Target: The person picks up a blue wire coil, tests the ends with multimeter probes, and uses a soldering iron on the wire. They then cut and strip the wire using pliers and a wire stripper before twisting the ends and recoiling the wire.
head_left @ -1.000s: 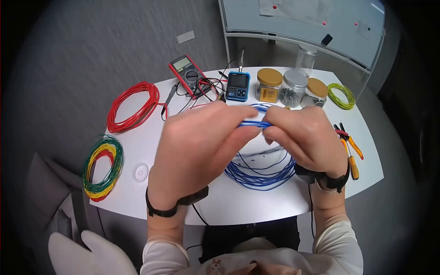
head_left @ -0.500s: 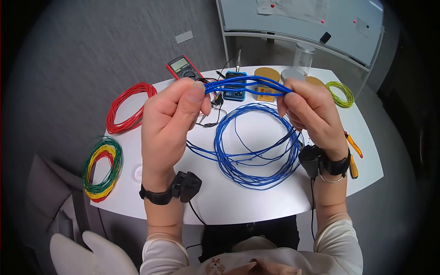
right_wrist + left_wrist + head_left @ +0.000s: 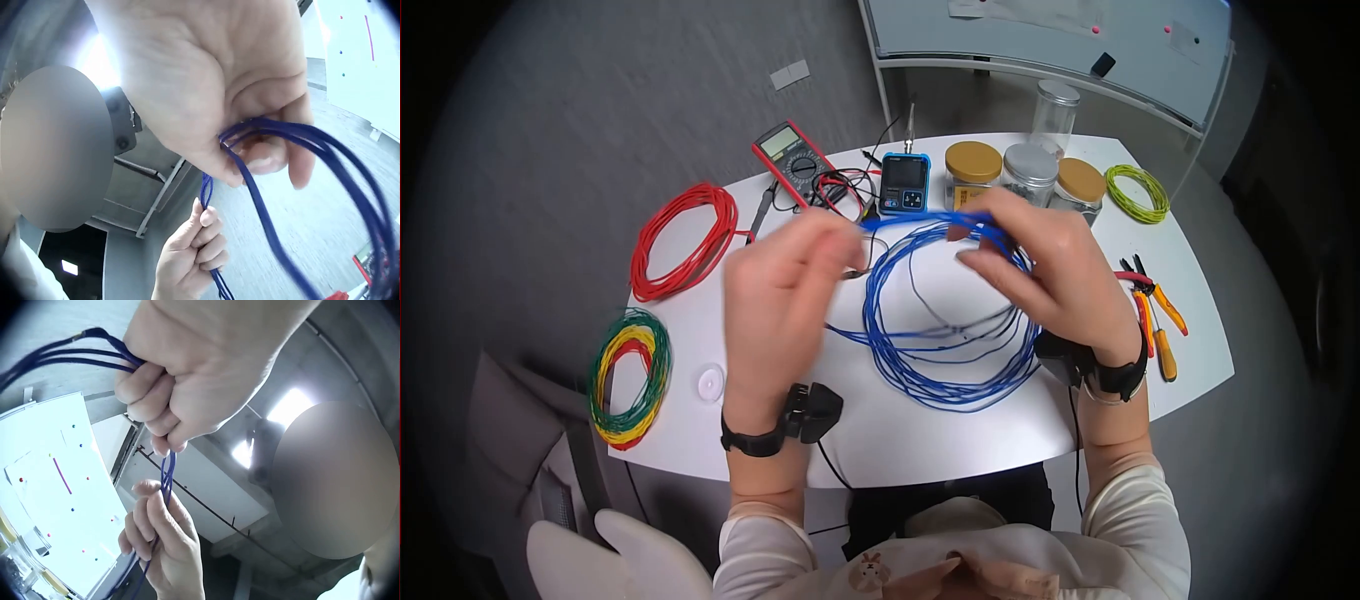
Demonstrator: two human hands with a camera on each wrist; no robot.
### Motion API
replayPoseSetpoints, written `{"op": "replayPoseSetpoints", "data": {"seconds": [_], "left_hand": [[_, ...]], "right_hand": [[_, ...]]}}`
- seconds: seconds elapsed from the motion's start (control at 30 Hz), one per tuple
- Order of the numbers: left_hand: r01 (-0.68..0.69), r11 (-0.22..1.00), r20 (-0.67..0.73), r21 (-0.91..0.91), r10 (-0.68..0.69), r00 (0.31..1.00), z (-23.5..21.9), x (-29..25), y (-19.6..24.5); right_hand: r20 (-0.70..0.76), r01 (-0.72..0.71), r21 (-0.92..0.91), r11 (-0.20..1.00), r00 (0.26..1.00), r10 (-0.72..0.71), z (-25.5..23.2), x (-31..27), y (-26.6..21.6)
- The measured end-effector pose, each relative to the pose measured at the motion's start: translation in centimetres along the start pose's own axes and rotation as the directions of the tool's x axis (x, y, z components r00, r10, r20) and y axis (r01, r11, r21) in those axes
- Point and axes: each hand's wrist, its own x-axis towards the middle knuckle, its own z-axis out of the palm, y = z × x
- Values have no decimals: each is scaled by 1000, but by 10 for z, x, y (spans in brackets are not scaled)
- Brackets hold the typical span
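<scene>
A stretch of several blue wire strands [image 3: 915,219] runs between the two hands, above the table. My left hand [image 3: 775,310] grips the strands at their left side, fingers curled round them in the left wrist view. At the other side, the right hand [image 3: 1065,275] pinches them between thumb and fingers; in the right wrist view, loose blue loops [image 3: 267,219] come out of that pinch. Beneath the hands lies a large round coil of blue wire [image 3: 900,378] on the white table [image 3: 940,460], with strands trailing from it toward the left hand.
Red wire [image 3: 645,270] and a green, yellow and red coil [image 3: 600,400] lie left, near a small white spool [image 3: 710,382]. Behind are a multimeter [image 3: 797,165], a blue handheld tester [image 3: 905,184] and lidded jars [image 3: 973,165]. Pliers [image 3: 1168,310] and yellow-green wire [image 3: 1135,212] lie right.
The hands start close together, draw apart with the blue strands stretched between them, and now stand somewhat nearer and lower. The right fingers have opened out more around the strands.
</scene>
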Motion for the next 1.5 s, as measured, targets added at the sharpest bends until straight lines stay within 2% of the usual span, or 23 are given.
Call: {"op": "replayPoseSetpoints", "data": {"seconds": [0.13,0.23,0.33,0.43,0.53,0.67,0.77,0.8,0.9,1.0,1.13,1.2,1.27,1.37,1.4,1.5], "left_hand": [[114,968,-124,-225,-145,982,-19,7,-23],[126,937,-186,-327,-195,963,-22,12,-33],[153,940,-179,-304,-214,960,-22,15,-38],[162,941,-187,-298,-224,957,-23,17,-41],[173,917,-199,-360,-256,946,-25,17,-46],[167,889,-210,-427,-277,938,-24,16,-47],[150,905,-215,-398,-251,944,-21,14,-44],[142,915,-216,-378,-236,947,-20,13,-43],[134,942,-229,-307,-210,951,-18,11,-39],[155,875,-165,-458,-255,953,-18,11,-36],[157,914,-114,-375,-213,970,-27,8,-39],[171,914,-68,-369,-210,975,-31,7,-41],[177,862,-46,-475,-225,973,-32,7,-42],[160,783,-76,-601,-255,964,-31,8,-46],[147,757,-94,-636,-265,960,-29,10,-47],[121,755,-161,-645,-288,944,-26,12,-50]], "right_hand": [[115,-228,56,972,969,221,-5,5,11],[166,-356,189,915,930,328,0,7,14],[169,-386,178,905,918,359,5,8,20],[154,-371,236,898,927,342,6,9,25],[205,-366,320,874,927,313,0,11,24],[63,-329,423,844,940,334,5,9,21],[36,-306,354,884,949,314,1,10,19],[-13,-251,281,926,964,265,1,10,18],[-102,-193,254,948,969,224,2,8,23],[-170,-170,157,973,966,196,1,8,25],[-269,-187,-11,982,947,177,-2,7,20],[-240,-208,24,978,948,207,-7,7,18],[-227,-179,87,980,954,195,-9,5,22],[-119,-263,256,930,946,301,-10,2,19],[-9,-325,351,878,937,350,-13,5,14],[139,-361,584,727,927,348,-17,4,6]]}}
